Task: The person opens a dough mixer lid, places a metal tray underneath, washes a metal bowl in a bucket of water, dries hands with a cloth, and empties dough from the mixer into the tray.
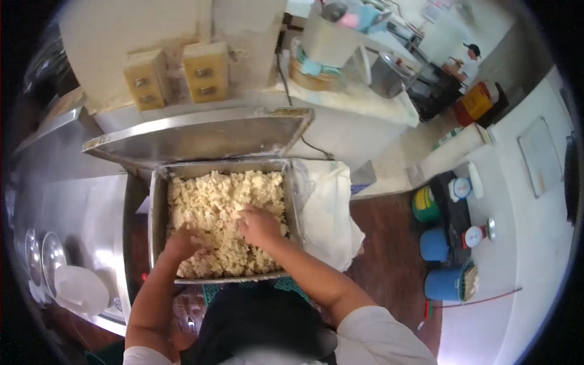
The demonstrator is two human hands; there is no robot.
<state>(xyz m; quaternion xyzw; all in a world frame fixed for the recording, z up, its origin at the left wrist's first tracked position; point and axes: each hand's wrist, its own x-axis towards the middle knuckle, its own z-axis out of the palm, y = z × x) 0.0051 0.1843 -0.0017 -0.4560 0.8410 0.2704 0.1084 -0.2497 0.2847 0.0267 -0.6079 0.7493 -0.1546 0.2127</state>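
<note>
A rectangular metal bin (157,225) in front of me holds a heap of pale yellow, crumbly dough (225,188). My left hand (181,244) reaches in at the lower left; its fingertips blur into the crumbs, so their closing cannot be made out. Near the middle of the heap, my right hand (260,226) is curled with its fingers closed around some of the crumbly dough. The bin's metal lid (201,137) stands raised along the far side.
A white cloth (322,213) lies right of the bin. On the left steel counter (91,201) stand a white plastic jug (81,289) and metal bowls (53,255). Blue buckets (443,283) and scales (472,237) line the right wall. Another person (469,66) works far back.
</note>
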